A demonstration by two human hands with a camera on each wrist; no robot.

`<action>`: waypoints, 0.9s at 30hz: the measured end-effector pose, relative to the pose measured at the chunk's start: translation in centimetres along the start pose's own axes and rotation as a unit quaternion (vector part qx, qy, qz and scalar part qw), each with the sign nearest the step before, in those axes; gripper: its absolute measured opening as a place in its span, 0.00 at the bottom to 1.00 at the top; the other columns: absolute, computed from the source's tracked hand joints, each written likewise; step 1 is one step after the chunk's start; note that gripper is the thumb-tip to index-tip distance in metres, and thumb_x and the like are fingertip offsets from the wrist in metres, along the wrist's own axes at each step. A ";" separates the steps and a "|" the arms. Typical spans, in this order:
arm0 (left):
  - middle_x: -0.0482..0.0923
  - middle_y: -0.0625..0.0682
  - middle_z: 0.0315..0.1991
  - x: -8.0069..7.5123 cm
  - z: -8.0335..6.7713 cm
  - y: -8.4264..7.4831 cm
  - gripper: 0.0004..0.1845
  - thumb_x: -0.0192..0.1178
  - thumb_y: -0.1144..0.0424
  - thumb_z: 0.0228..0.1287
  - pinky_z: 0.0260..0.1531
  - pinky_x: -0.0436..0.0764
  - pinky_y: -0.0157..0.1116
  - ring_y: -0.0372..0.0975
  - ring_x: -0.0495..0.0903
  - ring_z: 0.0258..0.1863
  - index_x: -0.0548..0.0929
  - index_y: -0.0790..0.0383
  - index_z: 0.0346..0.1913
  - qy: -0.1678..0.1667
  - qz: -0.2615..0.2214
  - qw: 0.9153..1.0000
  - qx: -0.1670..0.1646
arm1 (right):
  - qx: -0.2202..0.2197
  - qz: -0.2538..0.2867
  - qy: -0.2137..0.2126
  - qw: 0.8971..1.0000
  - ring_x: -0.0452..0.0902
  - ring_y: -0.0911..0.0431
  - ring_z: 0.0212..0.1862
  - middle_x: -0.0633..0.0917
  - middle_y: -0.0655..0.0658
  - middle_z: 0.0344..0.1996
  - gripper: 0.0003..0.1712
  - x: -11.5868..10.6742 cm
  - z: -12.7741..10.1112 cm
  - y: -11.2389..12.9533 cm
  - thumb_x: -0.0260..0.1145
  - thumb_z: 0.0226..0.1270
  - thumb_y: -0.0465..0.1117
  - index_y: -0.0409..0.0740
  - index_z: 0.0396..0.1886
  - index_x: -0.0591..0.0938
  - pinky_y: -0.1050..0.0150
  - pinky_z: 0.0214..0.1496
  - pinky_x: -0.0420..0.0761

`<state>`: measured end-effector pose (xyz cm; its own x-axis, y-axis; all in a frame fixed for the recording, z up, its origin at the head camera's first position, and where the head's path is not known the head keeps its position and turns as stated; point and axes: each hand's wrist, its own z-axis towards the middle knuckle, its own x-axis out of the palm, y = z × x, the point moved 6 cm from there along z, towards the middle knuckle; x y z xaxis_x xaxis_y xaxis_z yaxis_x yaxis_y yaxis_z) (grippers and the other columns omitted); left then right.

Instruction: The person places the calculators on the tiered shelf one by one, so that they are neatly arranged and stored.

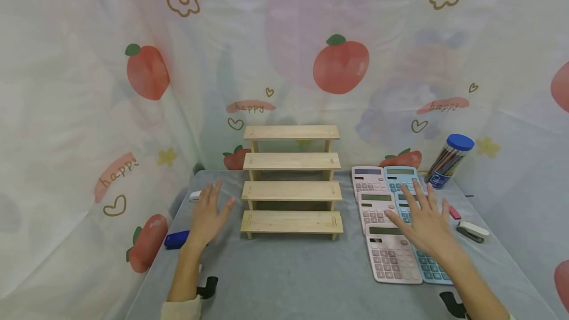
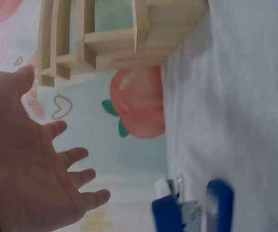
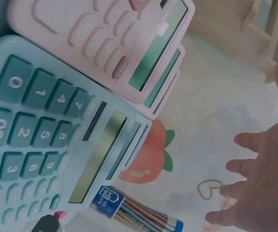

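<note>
My left hand (image 1: 210, 211) hovers open with fingers spread, just left of a four-step wooden shelf (image 1: 291, 181) and apart from it. The left wrist view shows the same spread hand (image 2: 37, 164) holding nothing, with the shelf (image 2: 110, 38) beyond it. My right hand (image 1: 422, 219) is open, fingers spread, above a group of pink calculators (image 1: 391, 256) and blue calculators (image 1: 428, 265) lying right of the shelf. In the right wrist view, my hand (image 3: 264, 183) is off a blue calculator (image 3: 47, 140) and a pink one (image 3: 110, 38).
A blue stapler (image 1: 177, 239) and a small white object (image 1: 195, 195) lie near the table's left edge. A blue-lidded jar of pencils (image 1: 449, 162), a pink eraser (image 1: 454, 212) and a white stapler (image 1: 473, 231) sit at right. Black clamps (image 1: 209, 286) grip the front edge.
</note>
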<state>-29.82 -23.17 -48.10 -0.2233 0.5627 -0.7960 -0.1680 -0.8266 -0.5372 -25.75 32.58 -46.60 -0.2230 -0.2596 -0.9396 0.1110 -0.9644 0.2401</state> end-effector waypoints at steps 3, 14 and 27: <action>0.49 0.73 0.80 0.6 -0.2 -0.1 0.39 0.51 0.45 0.81 0.70 0.51 0.72 0.70 0.48 0.78 0.54 0.62 0.83 -0.012 -0.069 0.997 -0.015 | 0.006 0.001 0.000 1.000 0.17 0.34 0.81 0.39 0.31 0.83 0.55 -0.2 -0.9 -0.3 0.55 0.74 0.72 0.42 0.85 0.52 0.26 0.71 0.18; 0.51 0.71 0.80 3.3 -1.4 -0.5 0.36 0.44 0.49 0.85 0.76 0.51 0.61 0.62 0.51 0.80 0.52 0.70 0.82 -0.034 -0.282 0.954 -0.096 | 0.004 0.036 -0.024 0.999 0.21 0.33 0.82 0.44 0.26 0.82 0.54 -0.5 -6.2 -2.6 0.64 0.74 0.64 0.37 0.83 0.53 0.21 0.69 0.24; 0.48 0.72 0.81 6.5 -2.4 -0.4 0.33 0.38 0.58 0.87 0.77 0.52 0.58 0.62 0.50 0.80 0.41 0.68 0.83 0.022 -0.580 0.790 -0.199 | 0.072 0.032 0.079 0.994 0.49 0.15 0.68 0.47 0.13 0.74 0.76 2.2 -9.8 -6.3 0.79 0.51 0.70 0.30 0.81 0.49 0.16 0.59 0.58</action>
<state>-28.91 -19.23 -53.75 -0.1059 0.9506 0.2918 0.0808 0.3007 -0.9503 -17.48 38.63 -52.57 -0.0634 -0.3206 -0.9451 -0.0223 -0.9463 0.3225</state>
